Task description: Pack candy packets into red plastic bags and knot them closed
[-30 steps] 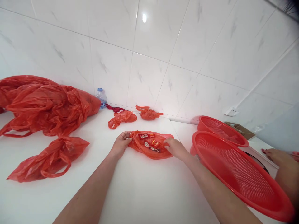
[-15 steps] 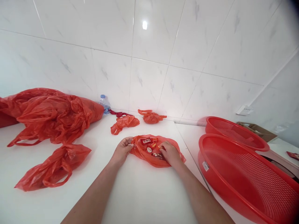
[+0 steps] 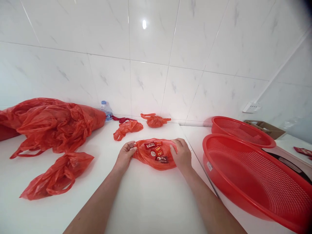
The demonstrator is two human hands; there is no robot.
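A red plastic bag [image 3: 154, 164] lies on the white table with its mouth spread wide. Several small wrapped packets [image 3: 159, 150] in red, dark and white show inside it. My left hand [image 3: 124, 157] pinches the bag's left edge between thumb and fingers. At the opposite side, my right hand [image 3: 182, 156] is closed over the right edge of the same bag, thumb on the inner side and fingers curled round the outside. The hand covers part of that rim.
Large red baskets [image 3: 231, 182] stand at right, before a cardboard box [image 3: 275, 131]. Crumpled red bags [image 3: 56, 120] are heaped at left, with another bag [image 3: 58, 175] nearer. A water bottle [image 3: 106, 112], a small bag [image 3: 128, 128] and a tied bag [image 3: 156, 121] sit by the wall.
My right hand has come out from among the packets and moved to the bag's right rim. My left hand keeps its hold on the left edge. The view has shifted slightly.
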